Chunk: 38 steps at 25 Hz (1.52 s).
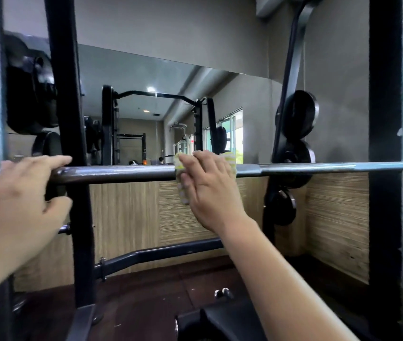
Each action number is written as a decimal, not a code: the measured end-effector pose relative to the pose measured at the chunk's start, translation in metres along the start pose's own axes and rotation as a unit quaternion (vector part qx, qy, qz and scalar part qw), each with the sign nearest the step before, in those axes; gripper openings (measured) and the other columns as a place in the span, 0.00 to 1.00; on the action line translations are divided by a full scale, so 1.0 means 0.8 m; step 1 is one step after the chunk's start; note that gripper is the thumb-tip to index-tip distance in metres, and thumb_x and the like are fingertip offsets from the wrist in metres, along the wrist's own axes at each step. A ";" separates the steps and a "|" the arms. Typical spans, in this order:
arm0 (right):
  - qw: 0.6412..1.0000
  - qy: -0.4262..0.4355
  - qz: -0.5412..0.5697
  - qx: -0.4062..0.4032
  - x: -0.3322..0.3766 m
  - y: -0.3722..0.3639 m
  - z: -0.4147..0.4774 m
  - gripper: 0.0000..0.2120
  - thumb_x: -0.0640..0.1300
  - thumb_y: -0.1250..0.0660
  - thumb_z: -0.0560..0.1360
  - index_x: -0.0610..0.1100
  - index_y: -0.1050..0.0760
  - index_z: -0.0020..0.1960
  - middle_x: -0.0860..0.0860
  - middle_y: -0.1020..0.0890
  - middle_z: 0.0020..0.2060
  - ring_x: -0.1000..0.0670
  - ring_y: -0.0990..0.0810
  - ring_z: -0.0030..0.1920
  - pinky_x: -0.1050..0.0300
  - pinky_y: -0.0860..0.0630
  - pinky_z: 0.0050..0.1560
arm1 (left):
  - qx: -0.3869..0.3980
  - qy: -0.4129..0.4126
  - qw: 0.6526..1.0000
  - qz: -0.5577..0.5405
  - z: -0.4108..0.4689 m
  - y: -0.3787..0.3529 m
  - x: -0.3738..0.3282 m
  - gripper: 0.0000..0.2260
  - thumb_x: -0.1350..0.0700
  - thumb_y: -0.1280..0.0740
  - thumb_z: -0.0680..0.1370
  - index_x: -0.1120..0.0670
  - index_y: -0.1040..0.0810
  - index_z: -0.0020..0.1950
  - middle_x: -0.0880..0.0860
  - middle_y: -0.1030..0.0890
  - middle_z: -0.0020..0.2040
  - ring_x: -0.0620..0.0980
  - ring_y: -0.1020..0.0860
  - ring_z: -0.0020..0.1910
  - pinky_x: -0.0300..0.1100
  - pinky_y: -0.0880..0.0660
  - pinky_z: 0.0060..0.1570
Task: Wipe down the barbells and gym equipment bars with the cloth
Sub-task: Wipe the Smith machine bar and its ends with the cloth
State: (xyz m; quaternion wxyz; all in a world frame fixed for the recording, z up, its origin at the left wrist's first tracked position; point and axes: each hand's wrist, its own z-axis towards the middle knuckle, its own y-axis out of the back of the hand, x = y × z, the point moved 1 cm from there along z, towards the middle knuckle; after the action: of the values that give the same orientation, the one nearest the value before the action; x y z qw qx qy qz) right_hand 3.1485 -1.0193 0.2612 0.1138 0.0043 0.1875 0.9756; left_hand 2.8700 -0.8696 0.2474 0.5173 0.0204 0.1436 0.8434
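Note:
A steel barbell [126,174] runs level across the view, resting in a black rack. My left hand [21,193] grips the bar near its left end, fingers over the top and thumb below. My right hand [210,190] is wrapped round the bar's middle with a yellow-and-white striped cloth [182,190] pressed between palm and bar. The cloth hangs a little below the bar on the hand's left side.
Black rack uprights stand at left [72,134] and right [387,143]. Black weight plates [296,119] hang on pegs behind the bar at right, with more at left [30,94]. A wall mirror [161,114] faces me. A bench pad [220,321] sits low in front.

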 end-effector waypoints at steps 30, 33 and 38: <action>0.999 0.031 0.005 0.009 0.124 -0.020 0.030 0.20 0.55 0.44 0.81 0.50 0.27 0.69 0.51 0.21 0.63 0.46 0.24 0.63 0.44 0.31 0.64 | 0.123 0.025 0.992 -0.022 0.041 0.005 -0.095 0.30 0.50 0.39 0.73 0.49 0.35 0.76 0.48 0.30 0.72 0.46 0.35 0.72 0.42 0.42 0.75; 0.998 -0.018 0.022 0.047 0.066 -0.004 0.026 0.21 0.54 0.43 0.81 0.52 0.27 0.71 0.52 0.23 0.66 0.46 0.26 0.69 0.40 0.35 0.70 | 0.189 0.051 0.979 -0.050 0.064 -0.008 -0.093 0.29 0.48 0.40 0.74 0.46 0.35 0.76 0.42 0.31 0.71 0.40 0.38 0.72 0.30 0.49 0.71; 0.988 -0.101 0.022 0.116 -0.013 0.037 0.010 0.23 0.52 0.43 0.80 0.48 0.27 0.73 0.48 0.26 0.72 0.43 0.31 0.75 0.33 0.37 0.71 | 0.297 0.050 0.953 -0.036 0.077 -0.005 -0.081 0.22 0.40 0.41 0.78 0.45 0.25 0.70 0.41 0.24 0.68 0.43 0.27 0.69 0.50 0.34 0.69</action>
State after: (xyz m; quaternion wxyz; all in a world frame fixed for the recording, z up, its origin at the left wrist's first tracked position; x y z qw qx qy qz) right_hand 3.1525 -1.0456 0.2802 0.1098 0.1202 0.2866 0.9441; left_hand 2.9148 -0.9110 0.3128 0.5099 0.1256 0.4140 0.7435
